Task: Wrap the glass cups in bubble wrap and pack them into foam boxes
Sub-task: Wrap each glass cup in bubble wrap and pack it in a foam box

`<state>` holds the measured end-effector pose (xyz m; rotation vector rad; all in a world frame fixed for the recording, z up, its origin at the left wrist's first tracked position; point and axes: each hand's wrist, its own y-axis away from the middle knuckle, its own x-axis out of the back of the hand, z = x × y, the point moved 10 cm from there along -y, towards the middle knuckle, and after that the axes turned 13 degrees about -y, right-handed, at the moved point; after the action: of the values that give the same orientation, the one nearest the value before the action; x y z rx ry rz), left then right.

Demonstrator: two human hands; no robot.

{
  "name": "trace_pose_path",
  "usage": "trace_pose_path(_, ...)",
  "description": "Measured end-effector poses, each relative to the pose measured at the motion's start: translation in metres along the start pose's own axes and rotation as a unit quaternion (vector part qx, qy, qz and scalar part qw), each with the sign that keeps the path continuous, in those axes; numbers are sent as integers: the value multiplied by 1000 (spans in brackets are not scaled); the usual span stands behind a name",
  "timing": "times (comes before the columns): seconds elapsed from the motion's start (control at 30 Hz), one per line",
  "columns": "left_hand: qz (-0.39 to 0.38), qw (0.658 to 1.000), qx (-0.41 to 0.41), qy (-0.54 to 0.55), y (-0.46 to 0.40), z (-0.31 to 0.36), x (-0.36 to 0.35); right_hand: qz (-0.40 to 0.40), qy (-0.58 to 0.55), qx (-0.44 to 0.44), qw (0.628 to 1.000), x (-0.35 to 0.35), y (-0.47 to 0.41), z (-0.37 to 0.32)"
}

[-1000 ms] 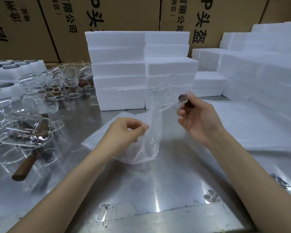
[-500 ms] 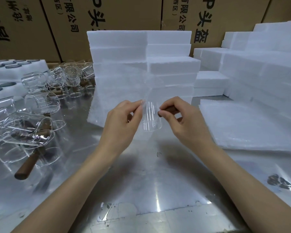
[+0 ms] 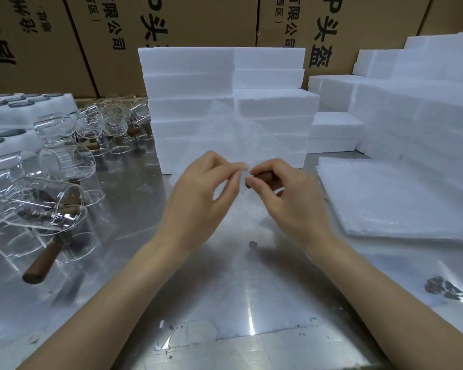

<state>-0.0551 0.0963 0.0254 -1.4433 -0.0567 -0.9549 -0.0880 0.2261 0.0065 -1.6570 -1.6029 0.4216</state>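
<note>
Two hands hold a sheet of bubble wrap and a cup up over the steel worktop (image 3: pixel 225 303).

At far left, white foam trays (image 3: pixel 24 113) with round holes sit behind a crowd of bare glass cups (image 3: pixel 51 206) with brown wooden handles, lying on their sides. At centre the left hand (image 3: pixel 201 198) pinches the edge of the raised bubble wrap sheet (image 3: pixel 233 134) between thumb and fingertips; just beside it the right hand (image 3: pixel 286 198) grips the brown handle (image 3: pixel 262 178) of the cup being wrapped, whose glass body is too blurred to make out. Behind the sheet rises a stack of foam boxes (image 3: pixel 225 84). To the right lies a flat pile of bubble wrap (image 3: pixel 398 198), with more foam blocks (image 3: pixel 412 108) and cardboard cartons (image 3: pixel 198 20) beyond.
</note>
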Motion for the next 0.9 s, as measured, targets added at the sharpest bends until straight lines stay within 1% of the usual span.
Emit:
trace_pose_path(0.07, -13, 999, -33, 21, 2, 11, -6, -37, 36, 17, 999, -13, 5, -3)
trace_pose_path(0.13, -13, 997, -52, 49, 4, 20, -7, -61, 41, 5, 997, -22, 7, 0)
trace_pose_path(0.2, -11, 994, -82, 73, 7, 32, -6, -79, -19, -26, 996, -29, 8, 6)
trace_pose_path(0.27, 5, 991, -101, 83, 7, 38, 2, -73, -79, -57, 993, -30, 9, 14)
trace_pose_path(0.33, 73, 992, -94, 43, 2, 28, 20, -36, -144, -128, 981, -23, 9, 33)
trace_pose_path(0.37, 119, 991, -65, 12, 0, 14, 30, -19, -177, -158, 971, -20, 9, 41)
trace_pose_path(0.4, 159, 987, -9, -11, -2, -5, 40, -5, -203, -182, 962, -17, 8, 49)
trace_pose_path(0.43, 186, 981, 62, -12, -1, -28, 48, 13, -234, -214, 948, -14, 7, 57)
trace_pose_path(0.47, 195, 970, 145, 15, 1, -55, 51, 30, -278, -261, 924, -13, 8, 67)
trace_pose_path(0.5, 184, 951, 236, 73, 6, -82, 46, 45, -336, -314, 887, -16, 11, 75)
trace_pose_path(0.53, 150, 923, 321, 149, 13, -104, 33, 58, -386, -353, 850, -20, 14, 80)
trace_pose_path(0.57, 105, 885, 387, 239, 20, -119, 13, 69, -419, -376, 823, -23, 16, 82)
trace_pose_path(0.6, 58, 844, 429, 316, 26, -124, -6, 73, -433, -386, 811, -24, 17, 83)
trace_pose_path(0.63, 11, 810, 452, 374, 32, -124, -26, 71, -434, -391, 809, -26, 18, 84)
trace_pose_path(0.67, -40, 793, 454, 405, 34, -117, -41, 67, -428, -393, 811, -26, 19, 85)
trace_pose_path(0.7, -90, 784, 439, 429, 34, -110, -57, 64, -423, -401, 810, -27, 21, 86)
trace_pose_path(0.77, -167, 783, 390, 455, 33, -84, -77, 53, -427, -427, 796, -32, 26, 90)
trace_pose_path(0.8, -211, 792, 367, 440, 36, -74, -86, 41, -427, -441, 788, -36, 29, 92)
trace_pose_path(0.83, -238, 792, 351, 439, 41, -65, -95, 27, -422, -456, 783, -40, 32, 94)
trace_pose_path(0.87, -259, 783, 347, 447, 45, -57, -100, 12, -413, -466, 782, -44, 35, 95)
trace_pose_path(0.9, -275, 759, 351, 474, 48, -52, -107, 4, -420, -463, 781, -46, 36, 94)
